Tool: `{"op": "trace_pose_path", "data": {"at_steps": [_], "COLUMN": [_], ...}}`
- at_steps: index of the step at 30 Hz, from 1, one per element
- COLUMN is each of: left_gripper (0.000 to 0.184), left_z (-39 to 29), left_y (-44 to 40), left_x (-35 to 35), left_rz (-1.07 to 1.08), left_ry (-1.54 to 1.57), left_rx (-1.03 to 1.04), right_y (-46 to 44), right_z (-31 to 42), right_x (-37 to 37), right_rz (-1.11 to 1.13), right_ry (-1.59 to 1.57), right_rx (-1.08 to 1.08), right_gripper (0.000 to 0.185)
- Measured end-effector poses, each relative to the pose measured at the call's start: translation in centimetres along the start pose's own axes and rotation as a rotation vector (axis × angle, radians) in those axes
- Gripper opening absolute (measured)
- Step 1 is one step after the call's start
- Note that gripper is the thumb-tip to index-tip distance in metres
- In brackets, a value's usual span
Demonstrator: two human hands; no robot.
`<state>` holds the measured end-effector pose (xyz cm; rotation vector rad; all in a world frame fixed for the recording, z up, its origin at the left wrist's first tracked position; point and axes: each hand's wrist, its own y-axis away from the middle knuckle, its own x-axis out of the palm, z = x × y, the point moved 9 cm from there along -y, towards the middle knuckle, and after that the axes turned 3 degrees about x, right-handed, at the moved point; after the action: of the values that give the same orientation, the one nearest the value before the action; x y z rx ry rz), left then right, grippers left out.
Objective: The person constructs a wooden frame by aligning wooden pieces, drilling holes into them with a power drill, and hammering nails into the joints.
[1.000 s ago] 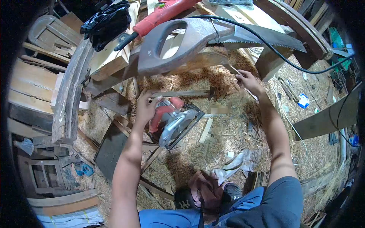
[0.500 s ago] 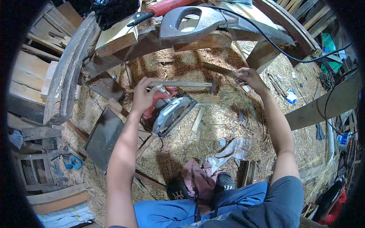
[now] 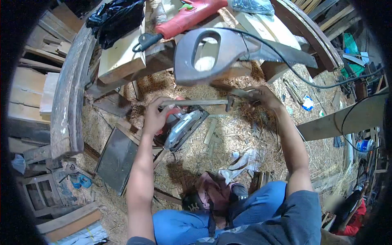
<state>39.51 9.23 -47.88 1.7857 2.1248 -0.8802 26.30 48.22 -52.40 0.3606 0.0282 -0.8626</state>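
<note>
My left hand [image 3: 154,116] is closed round the end of a hammer's wooden handle. The hammer [image 3: 196,102] lies level across the view, its small dark head at the right end. My right hand [image 3: 263,98] grips a short strip of wood [image 3: 239,92], which points left and passes just above the hammer head. Below my left hand, a red and silver circular saw [image 3: 183,128] rests on the shaving-covered floor. Farther off, a handsaw [image 3: 204,57] with a grey handle lies across the timber, above both hands.
A red power tool [image 3: 188,18] with a black cord and a black plastic bag [image 3: 116,20] lie on the timbers ahead. A dark board [image 3: 116,157] leans at left. A pale board [image 3: 343,118] juts in from the right. Cloths [image 3: 241,167] lie near my feet.
My right hand has come left and lower in view, bringing the wood strip close to the hammer head. The hammer sits slightly lower in view. The camera has tilted a little.
</note>
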Motion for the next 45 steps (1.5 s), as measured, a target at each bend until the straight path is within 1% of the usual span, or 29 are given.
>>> {"op": "trace_pose_path", "data": {"at_steps": [2, 3, 4, 6, 7, 8, 10, 11, 12, 13, 14, 16, 17, 18, 20, 22, 23, 24, 26, 28, 29, 32, 34, 36, 40, 42, 43, 44, 45], "left_gripper": [0.019, 0.02, 0.02, 0.024, 0.024, 0.024, 0.023, 0.022, 0.021, 0.022, 0.022, 0.025, 0.025, 0.025, 0.024, 0.024, 0.024, 0.023, 0.023, 0.025, 0.025, 0.027, 0.029, 0.028, 0.028, 0.03, 0.03, 0.03, 0.03], "left_z": [0.1, -0.6, -1.6, -2.5, -3.5, -5.1, -8.6, -9.8, -11.6, -13.7, -15.6, -19.0, -21.3, -23.5, -27.8, -32.6, -34.2, -35.5, -39.0, -42.4, -44.0, -48.2, -51.9, -54.3, -57.9, -59.4, -60.4, -60.7, -60.4], "left_y": [0.0, 0.1, 0.5, 2.3, 2.8, 3.4, 4.6, 5.3, 5.9, 6.4, 6.7, 7.3, 7.4, 7.8, 8.1, 8.1, 8.3, 8.7, 8.4, 8.4, 8.4, 8.1, 7.6, 8.0, 8.5, 9.3, 9.4, 9.8, 10.5], "left_x": [0.0, -0.2, -0.8, -1.0, -1.6, -2.3, -4.7, -5.7, -6.8, -8.2, -9.6, -12.2, -13.7, -15.0, -17.7, -20.6, -21.7, -22.7, -25.7, -28.4, -29.5, -32.5, -34.7, -36.1, -39.6, -41.8, -43.0, -43.7, -44.5], "left_rz": [0.022, 0.015, 0.006, 0.057, 0.091, 0.129, 0.123, 0.146, 0.166, 0.18, 0.181, 0.203, 0.182, 0.18, 0.174, 0.177, 0.162, 0.143, 0.076, 0.072, 0.052, -0.012, -0.026, -0.074, -0.191, -0.294, -0.339, -0.351, -0.396], "left_ry": [0.009, -0.026, -0.063, 0.173, 0.056, -0.06, -0.046, -0.011, 0.026, 0.059, 0.06, -0.03, -0.013, -0.017, 0.079, 0.014, 0.043, 0.071, 0.044, 0.078, 0.068, 0.082, -0.014, -0.008, -0.016, -0.093, -0.141, -0.146, -0.064], "left_rx": [-0.1, -0.093, -0.089, -0.348, -0.263, -0.178, -0.269, -0.284, -0.299, -0.441, -0.45, -0.38, -0.357, -0.368, -0.406, -0.385, -0.388, -0.389, -0.367, -0.49, -0.487, -0.482, -0.45, -0.445, -0.428, -0.437, -0.359, -0.359, -0.407], "right_y": [1.9, 3.3, 4.2, 6.6, 7.9, 9.3, 11.8, 14.6, 15.3, 17.3, 18.4, 20.8, 22.1, 23.5, 25.6, 27.4, 27.9, 28.2, 28.8, 30.2, 30.3, 30.6, 31.3, 31.2, 31.5, 31.7, 31.8, 31.9, 31.9], "right_z": [0.9, 1.5, 2.1, 0.8, 3.2, 2.0, -4.6, 1.8, 2.9, 5.4, 8.6, 14.1, 17.3, 19.1, 23.6, 28.0, 30.1, 31.5, 34.5, 38.1, 40.1, 44.5, 48.0, 52.1, 56.8, 58.8, 59.8, 60.9, 61.3], "right_x": [-0.8, -0.6, -0.5, -1.4, -0.8, -0.3, -1.1, 0.6, 1.5, 2.5, 3.5, 5.3, 5.8, 6.6, 8.3, 9.2, 9.8, 10.4, 10.8, 10.5, 10.0, 9.2, 9.0, 8.5, 8.7, 9.4, 9.9, 10.3, 10.8], "right_rz": [-0.082, -0.163, -0.151, -0.188, -0.2, -0.042, -0.178, -0.252, -0.138, -0.116, -0.096, -0.071, -0.121, -0.097, -0.018, 0.001, 0.022, 0.045, 0.032, -0.063, -0.113, -0.143, -0.126, -0.181, -0.182, -0.132, -0.128, -0.125, -0.096], "right_ry": [0.003, -0.034, -0.038, 0.085, 0.136, 0.043, 0.119, 0.117, 0.225, 0.205, 0.193, 0.221, 0.325, 0.282, 0.253, 0.284, 0.25, 0.217, 0.167, -0.101, 0.02, 0.013, 0.037, -0.005, -0.039, -0.001, -0.019, -0.035, -0.037], "right_rx": [0.019, 0.164, 0.187, 0.334, -0.237, 0.099, 0.39, 0.451, 0.374, 0.399, 0.411, 0.321, 0.264, 0.358, 0.421, 0.419, 0.36, 0.298, 0.311, 0.392, 0.302, 0.165, 0.199, -0.01, -0.106, -0.078, -0.1, -0.121, -0.035], "right_gripper": [0.033, 0.032, 0.032, 0.032, 0.037, 0.047, 0.044, 0.034, 0.03, 0.033, 0.036, 0.036, 0.038, 0.039, 0.04, 0.041, 0.039, 0.038, 0.035, 0.034, 0.03, 0.027, 0.025, 0.025, 0.023, 0.023, 0.024, 0.025, 0.028]}}
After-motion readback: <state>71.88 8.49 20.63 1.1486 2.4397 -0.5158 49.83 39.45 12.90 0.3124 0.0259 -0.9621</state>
